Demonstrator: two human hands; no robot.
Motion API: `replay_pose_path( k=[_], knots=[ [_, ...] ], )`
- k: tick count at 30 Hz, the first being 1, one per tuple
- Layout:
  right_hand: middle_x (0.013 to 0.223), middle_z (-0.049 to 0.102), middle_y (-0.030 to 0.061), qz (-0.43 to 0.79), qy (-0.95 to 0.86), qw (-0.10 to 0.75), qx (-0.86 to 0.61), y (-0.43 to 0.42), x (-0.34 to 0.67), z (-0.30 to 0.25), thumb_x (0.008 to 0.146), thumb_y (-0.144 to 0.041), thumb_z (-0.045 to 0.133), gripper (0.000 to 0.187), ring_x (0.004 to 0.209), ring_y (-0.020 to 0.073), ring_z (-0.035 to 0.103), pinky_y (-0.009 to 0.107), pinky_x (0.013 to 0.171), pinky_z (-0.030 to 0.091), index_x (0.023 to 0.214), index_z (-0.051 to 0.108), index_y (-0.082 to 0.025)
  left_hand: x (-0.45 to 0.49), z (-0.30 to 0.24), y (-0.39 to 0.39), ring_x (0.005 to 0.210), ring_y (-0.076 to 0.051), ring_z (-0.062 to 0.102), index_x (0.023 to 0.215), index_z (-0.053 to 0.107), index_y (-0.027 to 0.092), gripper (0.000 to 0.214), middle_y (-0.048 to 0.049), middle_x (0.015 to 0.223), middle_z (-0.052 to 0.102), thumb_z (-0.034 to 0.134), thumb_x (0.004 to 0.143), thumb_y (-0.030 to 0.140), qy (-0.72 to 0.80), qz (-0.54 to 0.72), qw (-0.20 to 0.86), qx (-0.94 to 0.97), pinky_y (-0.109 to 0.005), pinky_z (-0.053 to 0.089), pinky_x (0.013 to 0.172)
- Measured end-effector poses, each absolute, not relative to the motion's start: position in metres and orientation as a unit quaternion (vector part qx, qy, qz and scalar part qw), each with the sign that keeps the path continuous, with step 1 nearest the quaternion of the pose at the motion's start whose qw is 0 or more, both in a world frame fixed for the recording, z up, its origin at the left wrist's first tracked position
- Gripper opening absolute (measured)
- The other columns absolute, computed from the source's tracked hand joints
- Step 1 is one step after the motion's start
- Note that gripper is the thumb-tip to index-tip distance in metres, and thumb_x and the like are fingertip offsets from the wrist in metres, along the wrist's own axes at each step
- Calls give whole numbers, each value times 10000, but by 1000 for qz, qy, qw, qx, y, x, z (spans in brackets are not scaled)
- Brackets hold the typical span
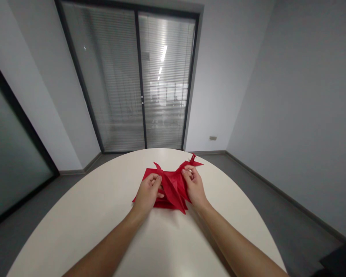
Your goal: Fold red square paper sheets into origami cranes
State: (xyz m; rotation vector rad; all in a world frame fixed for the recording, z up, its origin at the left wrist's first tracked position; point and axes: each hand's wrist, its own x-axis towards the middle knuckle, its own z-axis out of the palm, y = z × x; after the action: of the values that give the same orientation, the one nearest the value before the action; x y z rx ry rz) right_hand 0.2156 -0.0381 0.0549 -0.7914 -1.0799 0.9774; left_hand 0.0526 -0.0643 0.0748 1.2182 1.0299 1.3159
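Between both hands is a folded red paper piece (174,185) with creased, pointed flaps, held just above the table or resting on it; I cannot tell which. My left hand (150,188) pinches its left side between thumb and fingers. On the other side, my right hand (193,182) grips the right part with thumb and curled fingers. Flat red sheets (167,206) lie beneath and show at the left and front. Just beyond my right hand, a small red folded shape (193,161) with thin points sticks out; whether it is joined to the held piece is unclear.
The round white table (103,227) spreads under both forearms. Past its far edge stands a glass partition (164,84) with blinds and dark frames. A wall socket (212,138) sits low on the back wall. A dark object (338,259) shows at the lower right.
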Motion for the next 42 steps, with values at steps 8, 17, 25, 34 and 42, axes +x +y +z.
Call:
replay_pose_path(
  k=[8, 17, 25, 34, 42],
  knots=[
    [982, 691, 35, 360, -586, 618, -381, -43, 217, 55, 879, -333, 575, 164, 904, 204, 618, 332, 841, 468, 904, 690, -219, 53, 70, -63, 637, -160, 683, 835, 584, 169, 412, -32, 792, 677, 685, 753, 561, 453, 545, 490, 508, -266, 585, 539],
    [1024, 715, 65, 334, -580, 623, -405, -37, 220, 50, 852, -302, 610, 189, 973, 235, 648, 387, 898, 497, 966, 739, -223, 53, 71, -63, 633, -151, 659, 889, 589, 174, 394, -23, 796, 662, 647, 787, 550, 439, 563, 460, 528, -247, 562, 521],
    [1243, 572, 77, 191, -677, 557, -442, -53, 212, 59, 874, -392, 659, 234, 1190, 258, 515, 468, 1096, 372, 1061, 758, -292, 50, 66, -61, 647, -165, 677, 828, 585, 175, 345, -41, 795, 685, 649, 811, 514, 463, 570, 418, 534, -220, 517, 512],
    [910, 703, 36, 414, -603, 561, -387, -47, 206, 56, 905, -484, 609, 291, 815, 201, 620, 335, 797, 489, 958, 670, -205, 53, 62, -59, 725, -173, 700, 1061, 588, 178, 375, -62, 925, 693, 682, 815, 445, 428, 569, 434, 552, -278, 568, 648],
    [788, 630, 13, 455, -608, 539, -366, -51, 204, 58, 903, -561, 557, 390, 760, 184, 550, 307, 752, 430, 818, 664, -195, 53, 59, -58, 756, -196, 702, 984, 602, 170, 312, -80, 917, 722, 696, 793, 399, 416, 546, 449, 572, -291, 556, 675]
  ],
)
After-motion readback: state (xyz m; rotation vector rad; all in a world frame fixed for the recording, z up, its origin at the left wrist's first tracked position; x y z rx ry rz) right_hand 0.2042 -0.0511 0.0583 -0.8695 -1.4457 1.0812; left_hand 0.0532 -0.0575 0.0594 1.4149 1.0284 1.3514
